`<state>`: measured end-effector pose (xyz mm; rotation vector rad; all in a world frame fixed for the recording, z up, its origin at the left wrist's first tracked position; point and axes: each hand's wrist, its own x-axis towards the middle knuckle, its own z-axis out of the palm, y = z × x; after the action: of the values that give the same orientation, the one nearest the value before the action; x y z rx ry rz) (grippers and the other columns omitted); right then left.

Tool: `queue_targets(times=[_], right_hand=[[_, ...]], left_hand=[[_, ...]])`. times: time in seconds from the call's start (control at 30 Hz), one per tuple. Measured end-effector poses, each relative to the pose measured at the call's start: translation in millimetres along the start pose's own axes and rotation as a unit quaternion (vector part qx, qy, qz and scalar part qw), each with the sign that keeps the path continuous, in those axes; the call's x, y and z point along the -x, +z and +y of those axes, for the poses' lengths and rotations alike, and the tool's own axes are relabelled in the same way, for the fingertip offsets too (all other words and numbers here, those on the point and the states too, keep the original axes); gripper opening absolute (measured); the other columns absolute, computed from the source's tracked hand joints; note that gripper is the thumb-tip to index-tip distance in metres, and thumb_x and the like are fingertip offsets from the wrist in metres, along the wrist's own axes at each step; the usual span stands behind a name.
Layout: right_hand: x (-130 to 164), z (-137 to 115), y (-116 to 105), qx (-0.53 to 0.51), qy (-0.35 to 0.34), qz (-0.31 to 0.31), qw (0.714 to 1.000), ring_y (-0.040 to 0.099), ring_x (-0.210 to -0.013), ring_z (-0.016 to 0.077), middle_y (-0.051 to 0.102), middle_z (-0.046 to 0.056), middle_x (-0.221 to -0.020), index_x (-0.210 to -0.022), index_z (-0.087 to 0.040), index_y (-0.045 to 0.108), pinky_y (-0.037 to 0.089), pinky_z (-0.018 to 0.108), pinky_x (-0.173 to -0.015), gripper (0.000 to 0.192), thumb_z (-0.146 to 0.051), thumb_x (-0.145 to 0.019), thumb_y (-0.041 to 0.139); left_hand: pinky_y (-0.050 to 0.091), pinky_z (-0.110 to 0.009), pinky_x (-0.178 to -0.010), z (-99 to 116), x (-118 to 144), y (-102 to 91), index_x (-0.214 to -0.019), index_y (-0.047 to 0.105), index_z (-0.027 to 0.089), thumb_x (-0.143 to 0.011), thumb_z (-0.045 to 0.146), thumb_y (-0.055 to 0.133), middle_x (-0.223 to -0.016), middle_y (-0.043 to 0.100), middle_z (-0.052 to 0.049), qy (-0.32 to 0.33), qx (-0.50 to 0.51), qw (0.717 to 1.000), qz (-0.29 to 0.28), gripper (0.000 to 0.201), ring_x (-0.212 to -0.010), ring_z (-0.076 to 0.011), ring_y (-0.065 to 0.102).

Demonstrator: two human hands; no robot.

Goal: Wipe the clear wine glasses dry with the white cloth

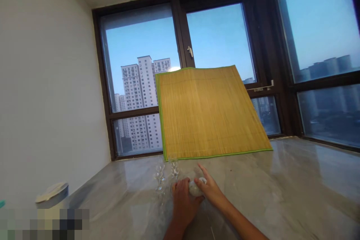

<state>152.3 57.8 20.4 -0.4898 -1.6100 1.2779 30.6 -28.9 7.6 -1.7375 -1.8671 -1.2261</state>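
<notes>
both hands on the tabletop (pixel 281 195): left hand (pixel 182 202) and right hand (pixel 210 191) cupped around a small clear glass (pixel 196 188) held between them. two stemmed glasses (pixel 165 174) stand just left; bamboo mat (pixel 210 112) leans behind.

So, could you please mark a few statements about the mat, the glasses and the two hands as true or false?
1. The bamboo mat lies flat on the counter. False: it leans against the window.
2. Both hands are on a small pale object. True: left hand, right hand.
3. Clear stemmed glasses stand left of the hands. True.
4. It is dark night outside. False: the sky is blue.
</notes>
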Motion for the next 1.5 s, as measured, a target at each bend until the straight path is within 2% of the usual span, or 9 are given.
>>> queue_targets(times=[0.13, 0.33, 0.63, 0.93, 1.07, 1.17, 1.3, 1.4, 1.5], right_hand=[[3, -4, 0, -0.06, 0.026, -0.071, 0.995, 0.058, -0.065, 0.02, 0.061, -0.001, -0.074, -0.158, -0.021, 0.022, 0.05, 0.034, -0.065, 0.113, -0.063, -0.068, 0.075], [9, -18, 8, -0.115, 0.023, -0.091, 0.989, 0.055, -0.069, 0.0178, 0.061, -0.002, -0.077, -0.16, -0.017, 0.003, 0.046, 0.03, -0.067, 0.13, -0.057, -0.064, 0.082], [12, -21, -1, -0.142, 0.049, -0.083, 0.985, 0.061, -0.081, 0.0229, 0.067, 0.003, -0.087, -0.159, -0.02, 0.015, 0.047, 0.034, -0.075, 0.118, -0.061, -0.069, 0.079], [9, -18, -4, -0.175, 0.057, -0.089, 0.979, 0.063, -0.081, 0.0211, 0.068, 0.003, -0.086, -0.158, -0.019, 0.02, 0.047, 0.03, -0.074, 0.113, -0.055, -0.069, 0.081], [11, -19, 2, -0.134, 0.026, -0.086, 0.987, 0.064, -0.082, 0.0217, 0.069, 0.003, -0.088, -0.158, -0.018, 0.018, 0.049, 0.031, -0.075, 0.111, -0.061, -0.073, 0.075], [12, -18, 7, -0.024, -0.045, -0.064, 0.997, 0.064, -0.082, 0.0216, 0.069, 0.005, -0.093, -0.157, -0.017, 0.022, 0.05, 0.033, -0.077, 0.096, -0.061, -0.082, 0.066], [10, -21, 3, 0.122, -0.116, 0.029, 0.985, 0.066, -0.097, 0.0244, 0.07, 0.008, -0.109, -0.15, -0.022, 0.037, 0.051, 0.037, -0.09, 0.068, -0.051, -0.09, 0.056], [3, -24, -8, 0.121, -0.12, 0.155, 0.973, 0.063, -0.11, 0.0268, 0.065, 0.013, -0.122, -0.145, -0.019, 0.041, 0.049, 0.039, -0.096, 0.067, -0.048, -0.087, 0.057], [-2, -20, -13, 0.077, -0.07, 0.173, 0.979, 0.066, -0.091, 0.0247, 0.067, 0.01, -0.107, -0.144, -0.017, 0.039, 0.056, 0.037, -0.079, 0.07, -0.047, -0.084, 0.058]], left_hand=[[0.044, -0.048, -0.094, -4, 0, -1.4, -0.104, 0.064, 0.022, -0.064, 0.032, 0.082, -0.105, 0.071, -0.009, -0.012, 0.019, 1.0, 0.003, 0.046, -0.1, -0.0303, 0.065], [0.046, -0.044, -0.086, -15, -2, 2.1, -0.103, 0.063, 0.02, -0.069, 0.037, 0.082, -0.098, 0.071, -0.008, -0.003, 0.014, 0.999, 0.048, 0.043, -0.091, -0.0275, 0.065], [0.042, -0.044, -0.089, -23, -5, 3.3, -0.11, 0.061, 0.02, -0.065, 0.044, 0.086, -0.1, 0.071, -0.008, 0.047, 0.04, 0.996, 0.071, 0.056, -0.092, -0.028, 0.063], [0.041, -0.043, -0.086, -22, -5, 0.1, -0.106, 0.066, 0.023, -0.06, 0.047, 0.088, -0.097, 0.071, -0.008, -0.013, 0.119, 0.992, 0.049, 0.056, -0.09, -0.0295, 0.059], [0.042, -0.044, -0.089, -24, -4, 6.0, -0.113, 0.066, 0.023, -0.058, 0.047, 0.088, -0.104, 0.07, -0.011, -0.059, 0.162, 0.983, 0.062, 0.064, -0.097, -0.0324, 0.058], [0.041, -0.045, -0.094, -25, -6, 9.1, -0.121, 0.064, 0.022, -0.06, 0.048, 0.086, -0.108, 0.069, -0.013, -0.09, 0.19, 0.973, 0.09, 0.07, -0.101, -0.0329, 0.058], [0.044, -0.041, -0.089, -31, -10, 4.5, -0.118, 0.063, 0.02, -0.068, 0.049, 0.079, -0.086, 0.067, -0.006, -0.121, 0.189, 0.97, 0.092, 0.06, -0.084, -0.0263, 0.061], [0.046, -0.036, -0.081, -36, -13, -3.2, -0.12, 0.059, 0.019, -0.076, 0.056, 0.069, -0.082, 0.064, -0.002, -0.163, 0.202, 0.958, 0.12, 0.059, -0.08, -0.0237, 0.062], [0.047, -0.033, -0.078, -38, -15, -9.6, -0.114, 0.062, 0.02, -0.077, 0.063, 0.065, -0.083, 0.065, -0.002, -0.171, 0.225, 0.949, 0.142, 0.057, -0.08, -0.0224, 0.062]])
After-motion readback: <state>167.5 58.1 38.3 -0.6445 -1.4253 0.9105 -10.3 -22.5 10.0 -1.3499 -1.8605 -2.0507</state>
